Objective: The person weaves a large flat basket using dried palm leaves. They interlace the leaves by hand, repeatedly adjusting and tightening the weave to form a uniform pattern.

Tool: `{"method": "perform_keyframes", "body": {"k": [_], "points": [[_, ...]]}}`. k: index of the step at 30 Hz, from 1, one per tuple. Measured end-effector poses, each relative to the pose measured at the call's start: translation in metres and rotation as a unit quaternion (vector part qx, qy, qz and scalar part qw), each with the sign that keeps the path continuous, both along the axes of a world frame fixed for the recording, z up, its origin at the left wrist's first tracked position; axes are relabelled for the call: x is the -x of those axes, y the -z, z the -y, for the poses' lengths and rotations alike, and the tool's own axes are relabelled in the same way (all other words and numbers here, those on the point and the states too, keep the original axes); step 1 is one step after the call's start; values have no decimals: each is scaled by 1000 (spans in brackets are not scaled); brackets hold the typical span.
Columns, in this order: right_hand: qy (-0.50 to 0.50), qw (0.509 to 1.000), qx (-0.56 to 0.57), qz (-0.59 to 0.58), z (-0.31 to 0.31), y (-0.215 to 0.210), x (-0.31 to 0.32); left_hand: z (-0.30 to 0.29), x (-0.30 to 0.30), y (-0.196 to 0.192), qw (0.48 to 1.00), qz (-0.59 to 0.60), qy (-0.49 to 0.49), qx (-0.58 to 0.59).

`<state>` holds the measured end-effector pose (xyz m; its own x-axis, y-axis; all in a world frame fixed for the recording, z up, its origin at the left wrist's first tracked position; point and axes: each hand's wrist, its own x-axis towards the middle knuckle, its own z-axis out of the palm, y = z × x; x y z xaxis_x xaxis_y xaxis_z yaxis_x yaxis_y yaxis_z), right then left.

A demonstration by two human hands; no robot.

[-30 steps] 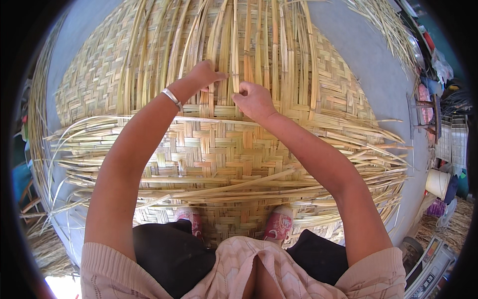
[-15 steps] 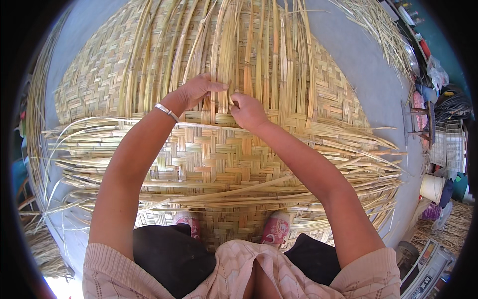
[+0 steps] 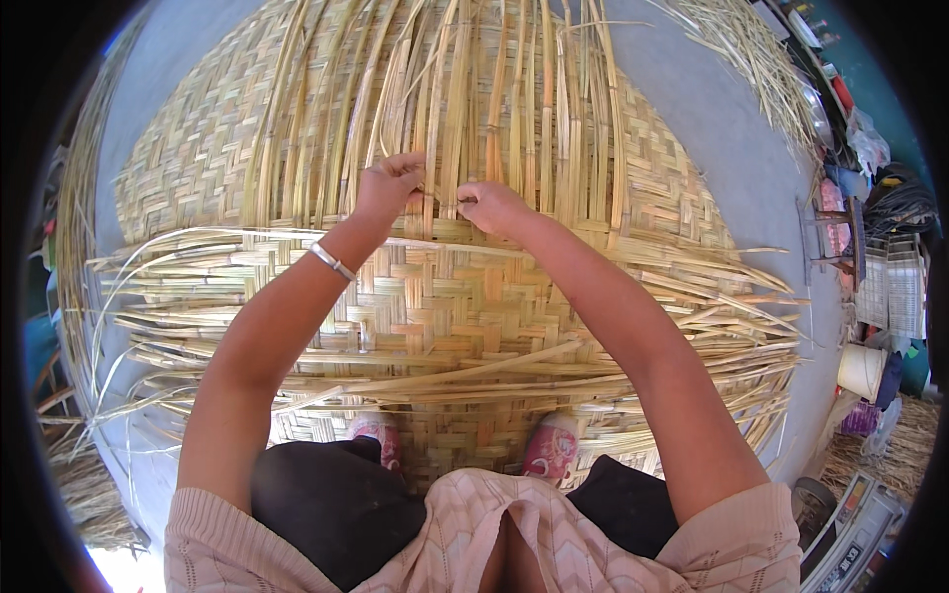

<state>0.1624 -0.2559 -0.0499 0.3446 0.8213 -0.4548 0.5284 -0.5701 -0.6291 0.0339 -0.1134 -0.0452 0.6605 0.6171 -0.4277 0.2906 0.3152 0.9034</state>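
Observation:
My left hand (image 3: 390,188), with a silver bangle on its wrist, is over the lengthwise reed strips, with its fingers curled and pinched at one of them. Just right of it, my right hand (image 3: 492,208) is closed, thumb and forefinger together at another strip. Flat yellow-tan reed strips (image 3: 494,109) run away from my hands over the woven reed mat (image 3: 188,148). Below my hands, crosswise strips (image 3: 692,296) spread to both sides, their ends loose. A plaited section (image 3: 445,296) lies between my forearms. The fingertips partly hide what they grip.
My pink shoes (image 3: 549,450) stand on the weaving. Loose strips (image 3: 741,59) lie on the grey floor (image 3: 682,109) at the far right. Along the right edge are a small stool (image 3: 830,237), a white bucket (image 3: 860,371) and coiled black cable (image 3: 902,203). More strips (image 3: 84,198) lie at the left.
My left hand has drawn back slightly left, its fingers now curled instead of reaching toward the right hand. My right hand has stayed nearly in place. Some strips by the left hand have shifted.

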Motion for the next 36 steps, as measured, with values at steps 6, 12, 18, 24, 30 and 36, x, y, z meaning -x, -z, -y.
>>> {"method": "perform_keyframes", "body": {"k": [6,12,18,24,30,36], "points": [[25,999,-7,27,0,4,6,13,30,-3,994,27,-52,-96],[28,996,6,85,0,5,15,21,61,-16,968,18,-18,-250],[56,986,-63,144,8,2,33,1,87,-15,986,34,-89,-136],[104,991,-6,87,5,-4,33,-30,96,-13,996,6,-88,27],[-27,974,-113,192,-12,-19,33,-47,101,-5,994,26,-87,67],[-148,977,-95,121,-58,-22,56,-57,117,-10,988,53,-15,147]]}}
